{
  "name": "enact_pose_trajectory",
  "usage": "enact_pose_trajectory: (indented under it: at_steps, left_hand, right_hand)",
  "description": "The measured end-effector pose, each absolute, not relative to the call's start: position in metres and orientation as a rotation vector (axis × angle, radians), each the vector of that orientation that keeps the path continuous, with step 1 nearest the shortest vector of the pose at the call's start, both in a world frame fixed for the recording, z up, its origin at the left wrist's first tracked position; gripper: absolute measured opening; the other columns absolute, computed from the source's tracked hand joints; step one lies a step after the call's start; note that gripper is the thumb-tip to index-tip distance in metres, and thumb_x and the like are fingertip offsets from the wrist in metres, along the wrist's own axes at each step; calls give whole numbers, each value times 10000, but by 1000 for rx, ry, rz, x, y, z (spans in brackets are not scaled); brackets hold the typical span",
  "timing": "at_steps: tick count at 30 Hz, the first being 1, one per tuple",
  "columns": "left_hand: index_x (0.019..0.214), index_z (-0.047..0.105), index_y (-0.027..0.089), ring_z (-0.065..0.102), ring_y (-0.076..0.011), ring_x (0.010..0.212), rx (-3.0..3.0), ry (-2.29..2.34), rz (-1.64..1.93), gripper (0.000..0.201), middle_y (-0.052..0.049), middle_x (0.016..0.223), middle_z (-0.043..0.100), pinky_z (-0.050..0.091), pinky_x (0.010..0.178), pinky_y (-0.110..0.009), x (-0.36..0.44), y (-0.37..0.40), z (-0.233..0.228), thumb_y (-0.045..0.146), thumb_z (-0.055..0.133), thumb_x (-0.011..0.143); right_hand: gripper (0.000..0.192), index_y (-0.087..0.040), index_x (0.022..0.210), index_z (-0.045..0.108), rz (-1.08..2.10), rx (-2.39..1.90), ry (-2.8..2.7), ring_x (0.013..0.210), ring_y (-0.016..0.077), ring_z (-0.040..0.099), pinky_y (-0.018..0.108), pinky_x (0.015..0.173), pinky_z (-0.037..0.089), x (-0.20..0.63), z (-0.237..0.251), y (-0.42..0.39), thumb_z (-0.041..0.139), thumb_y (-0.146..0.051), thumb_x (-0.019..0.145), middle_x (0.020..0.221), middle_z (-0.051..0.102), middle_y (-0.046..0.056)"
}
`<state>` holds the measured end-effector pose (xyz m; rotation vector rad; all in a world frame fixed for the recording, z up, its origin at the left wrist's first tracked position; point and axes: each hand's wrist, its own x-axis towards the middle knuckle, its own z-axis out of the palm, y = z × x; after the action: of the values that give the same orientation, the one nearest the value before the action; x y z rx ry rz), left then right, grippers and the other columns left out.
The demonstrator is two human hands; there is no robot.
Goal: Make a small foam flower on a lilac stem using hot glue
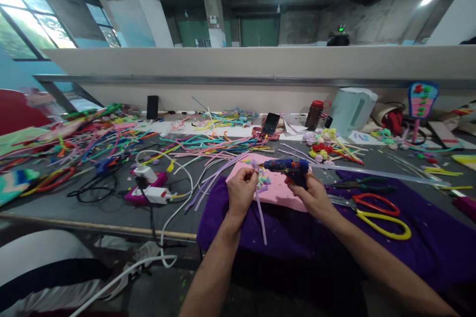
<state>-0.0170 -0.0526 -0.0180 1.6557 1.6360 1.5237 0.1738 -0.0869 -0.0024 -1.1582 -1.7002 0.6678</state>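
Blue glue gun [288,166], lilac stem [260,210]

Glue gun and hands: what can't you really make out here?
- Glue gun, head view: its grip is hidden inside the right hand; the nozzle tip is too small to see.
- Lilac pipe cleaner: its top end is covered by the left hand.
- Scissors: the blade tips are hidden behind the right hand.
- Phone: the screen is too small to read.

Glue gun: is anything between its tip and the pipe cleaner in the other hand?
Nothing visible. The glue gun in the right hand points its tip straight at the lilac pipe cleaner that the left hand pinches, above the pink sheet.
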Motion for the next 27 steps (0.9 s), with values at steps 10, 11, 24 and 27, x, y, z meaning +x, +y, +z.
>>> enact_pose_trajectory:
  at_steps: [10, 11, 24, 27]
  left_hand:
    - [689, 612, 165, 506, -84, 527, 1671, 1614, 1503, 206, 23, 572, 581, 374, 538, -171, -17, -54, -18, 353, 534, 721]
    - [687, 611, 165, 505, -85, 526, 1670, 1616, 1503, 206, 24, 567, 577, 375, 538, -172, -17, -54, -18, 353, 535, 720]
    - [678, 610, 161, 499, -80, 520, 1673, 1609, 1504, 210, 26, 570, 572, 374, 533, -171, -15, -54, -17, 357, 546, 718]
    - [679, 609, 160, 495, -79, 514, 1666, 1593, 1503, 232, 26, 562, 567, 375, 529, -171, -15, -55, -17, 378, 541, 724]
  right_hand:
    - [280, -150, 926, 563, 558, -1200, -1720, 701, 153, 520, 246, 621, 415, 174, -6, -83, 484, -380, 789, 805, 553, 36]
    - [285, -149, 934, 563, 551, -1202, -1722, 696, 153, 519, 247, 616, 414, 174, -6, -83, 483, -381, 788, 807, 555, 38]
    - [293, -146, 947, 583, 483, -1224, -1740, 721, 168, 530, 263, 648, 419, 175, -7, -83, 477, -370, 790, 831, 575, 52]
    - [303, -147, 948, 588, 469, -1228, -1745, 717, 171, 533, 266, 643, 419, 175, -8, -83, 473, -378, 789, 824, 578, 51]
